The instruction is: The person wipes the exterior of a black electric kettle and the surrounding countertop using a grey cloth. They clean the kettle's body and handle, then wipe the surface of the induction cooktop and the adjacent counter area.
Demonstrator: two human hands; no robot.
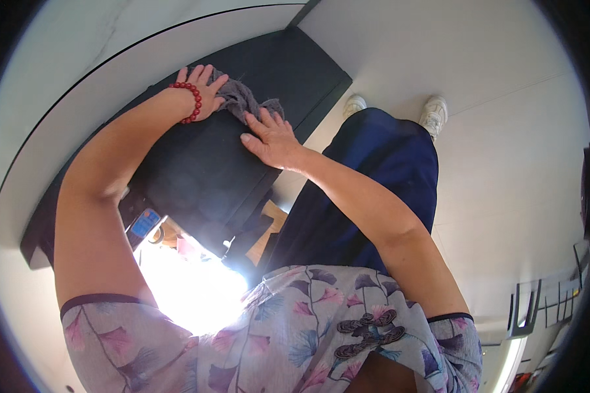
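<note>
A crumpled dark grey cloth [240,97] lies on the black top of a low cabinet [196,162]. My left hand [200,93], with a red bead bracelet at the wrist, presses palm down on the cloth's far left end, its fingers spread. Closer to the cabinet's front edge, my right hand [274,141] rests its fingertips on the other end of the cloth, thumb out to the side on the black surface. What lies under both palms is hidden.
A pale wall panel [177,32] runs along the cabinet's back. At the near end, a blue-labelled item [145,222] and a roll of tape [156,236] sit beside a strong glare. White shoes [433,117] stand on the light tiled floor [501,162]. A dark rack [523,309] is at far right.
</note>
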